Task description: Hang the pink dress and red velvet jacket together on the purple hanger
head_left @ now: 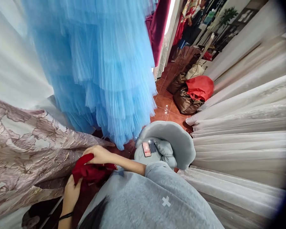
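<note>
A bunched dark red cloth [85, 170] is between my two hands at the lower left, in front of my grey shirt. My left hand [72, 192], with a black band at the wrist, grips its lower left edge between thumb and fingers. From above, my right hand [98, 155] holds the cloth's upper edge, fingers curled over it. Folds hide the garment's full shape. Close beside both hands hangs a pale pink brocade gown [47, 146] with a raised floral pattern.
A light blue tiered tulle dress [105, 70] hangs ahead. To the right stands a grey cushioned chair [183, 149] with a phone [146, 149] on its seat. Brown bags [184, 101] and a red bag [200, 87] lie on the tiled floor. White gowns [243, 143] line the right side; a person [193, 24] stands far back.
</note>
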A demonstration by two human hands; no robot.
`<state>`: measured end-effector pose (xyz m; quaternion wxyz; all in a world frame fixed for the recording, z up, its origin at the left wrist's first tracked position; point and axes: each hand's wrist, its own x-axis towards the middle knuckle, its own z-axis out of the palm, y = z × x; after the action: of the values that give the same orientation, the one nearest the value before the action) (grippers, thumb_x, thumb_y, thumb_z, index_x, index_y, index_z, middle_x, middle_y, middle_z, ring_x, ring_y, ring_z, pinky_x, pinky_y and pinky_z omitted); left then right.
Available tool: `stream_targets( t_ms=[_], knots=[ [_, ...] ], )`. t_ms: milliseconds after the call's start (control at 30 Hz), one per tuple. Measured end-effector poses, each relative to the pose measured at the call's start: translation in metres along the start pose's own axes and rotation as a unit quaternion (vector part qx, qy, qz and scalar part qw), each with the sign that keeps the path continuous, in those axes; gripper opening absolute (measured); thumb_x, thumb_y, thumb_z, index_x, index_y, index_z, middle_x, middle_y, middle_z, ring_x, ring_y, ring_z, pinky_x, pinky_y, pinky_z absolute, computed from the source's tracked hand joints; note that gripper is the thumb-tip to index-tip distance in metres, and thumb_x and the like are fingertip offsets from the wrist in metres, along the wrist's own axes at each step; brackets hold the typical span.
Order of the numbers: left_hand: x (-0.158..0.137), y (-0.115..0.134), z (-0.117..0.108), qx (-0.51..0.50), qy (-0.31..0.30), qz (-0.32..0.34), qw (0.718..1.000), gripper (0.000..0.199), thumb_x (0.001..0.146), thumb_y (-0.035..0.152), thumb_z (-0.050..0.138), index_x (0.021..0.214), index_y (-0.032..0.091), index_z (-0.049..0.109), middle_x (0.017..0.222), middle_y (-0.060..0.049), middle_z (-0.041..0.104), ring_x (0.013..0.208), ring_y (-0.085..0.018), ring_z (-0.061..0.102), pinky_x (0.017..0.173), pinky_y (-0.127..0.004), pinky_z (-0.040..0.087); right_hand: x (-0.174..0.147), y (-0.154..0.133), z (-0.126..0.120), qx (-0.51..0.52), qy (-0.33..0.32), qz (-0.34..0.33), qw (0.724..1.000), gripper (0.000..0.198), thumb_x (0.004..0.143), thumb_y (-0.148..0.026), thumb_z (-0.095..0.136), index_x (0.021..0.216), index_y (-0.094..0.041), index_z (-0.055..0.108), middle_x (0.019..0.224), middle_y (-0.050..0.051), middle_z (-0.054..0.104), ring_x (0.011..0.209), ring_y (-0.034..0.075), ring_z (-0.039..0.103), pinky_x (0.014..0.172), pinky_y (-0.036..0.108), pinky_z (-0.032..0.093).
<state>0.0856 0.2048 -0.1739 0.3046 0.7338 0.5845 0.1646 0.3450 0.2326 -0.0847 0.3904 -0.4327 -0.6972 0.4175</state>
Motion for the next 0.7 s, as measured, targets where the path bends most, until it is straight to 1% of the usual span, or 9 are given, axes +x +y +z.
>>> stream_targets(
  t_ms=[67,167,233,267,333,433,533,600,700],
  knots=[
    [-0.002,0.001,-0.012,0.001,0.072,0.03,0.997,0.045,0.081,0.056,0.049,0.091,0.018,0.07,0.107,-0.014,0.069,0.104,-0.036,0.066,0.099,-0.051,0.051,0.006,-0.008,-0.019,-0.051,0.013,-0.018,0.998,0.016,0.074,-0.011,0.068,0.088,-0.016,0.075,0.102,0.005,0.074,0.094,0.018,0.068,0.087,0.023,0.047],
    [-0.009,0.024,-0.038,-0.007,0.129,0.036,0.991,0.044,0.083,0.051,0.05,0.102,0.017,0.07,0.116,-0.014,0.069,0.11,-0.032,0.064,0.103,-0.045,0.049,0.016,-0.026,-0.051,-0.067,0.028,0.0,0.997,0.035,0.072,-0.002,0.055,0.095,-0.018,0.076,0.1,0.004,0.076,0.095,0.018,0.07,0.089,0.024,0.049],
    [-0.016,0.054,-0.059,-0.011,0.152,0.01,0.988,0.039,0.083,0.046,0.053,0.103,0.017,0.069,0.105,-0.011,0.073,0.099,-0.028,0.067,0.093,-0.038,0.053,0.025,-0.044,-0.071,-0.06,0.043,-0.005,0.997,0.046,0.07,0.001,0.049,0.102,-0.018,0.075,0.103,0.004,0.076,0.098,0.018,0.07,0.092,0.026,0.049],
    [-0.02,0.072,-0.07,-0.006,0.16,-0.005,0.987,0.034,0.082,0.044,0.056,0.099,0.017,0.068,0.093,-0.009,0.073,0.088,-0.025,0.068,0.083,-0.035,0.054,0.03,-0.054,-0.079,-0.063,0.045,-0.021,0.997,0.049,0.068,0.001,0.048,0.105,-0.017,0.074,0.105,0.005,0.075,0.1,0.019,0.07,0.094,0.027,0.05],
    [-0.026,0.107,-0.088,0.011,0.193,-0.015,0.981,0.024,0.082,0.036,0.06,0.096,0.017,0.066,0.088,-0.007,0.071,0.081,-0.022,0.066,0.076,-0.03,0.052,0.041,-0.075,-0.09,-0.115,0.058,-0.071,0.989,0.056,0.069,0.002,0.045,0.114,-0.016,0.071,0.114,0.007,0.073,0.107,0.02,0.067,0.1,0.032,0.049],
    [-0.029,0.142,-0.109,0.03,0.255,-0.008,0.966,0.014,0.08,0.031,0.063,0.087,0.02,0.062,0.083,-0.005,0.069,0.08,-0.022,0.065,0.073,-0.03,0.05,0.053,-0.107,-0.087,-0.282,0.076,-0.182,0.939,0.069,0.073,0.001,0.046,0.137,-0.022,0.058,0.14,0.011,0.058,0.13,0.027,0.052,0.113,0.048,0.038],
    [-0.033,0.152,-0.127,0.031,0.294,0.009,0.955,0.015,0.086,0.034,0.059,0.09,0.02,0.061,0.088,-0.007,0.07,0.086,-0.024,0.066,0.077,-0.032,0.052,0.058,-0.132,-0.071,-0.383,-0.002,-0.308,0.871,0.073,0.077,-0.004,0.052,0.146,-0.024,0.048,0.151,0.013,0.047,0.135,0.032,0.044,0.114,0.057,0.033],
    [-0.037,0.154,-0.137,0.038,0.315,0.037,0.948,0.019,0.091,0.033,0.054,0.1,0.019,0.061,0.097,-0.009,0.07,0.093,-0.024,0.067,0.083,-0.034,0.053,0.063,-0.147,-0.064,-0.38,-0.046,-0.362,0.85,0.063,0.077,-0.007,0.053,0.138,-0.022,0.058,0.143,0.014,0.055,0.127,0.031,0.05,0.108,0.053,0.04],
    [-0.044,0.159,-0.147,0.079,0.41,0.09,0.904,0.032,0.094,0.034,0.055,0.122,0.019,0.055,0.119,-0.013,0.064,0.107,-0.023,0.063,0.093,-0.036,0.052,0.077,-0.175,-0.063,-0.326,-0.085,-0.374,0.864,0.042,0.072,-0.009,0.051,0.107,-0.016,0.072,0.104,0.012,0.072,0.093,0.024,0.064,0.082,0.036,0.05]
  ],
)
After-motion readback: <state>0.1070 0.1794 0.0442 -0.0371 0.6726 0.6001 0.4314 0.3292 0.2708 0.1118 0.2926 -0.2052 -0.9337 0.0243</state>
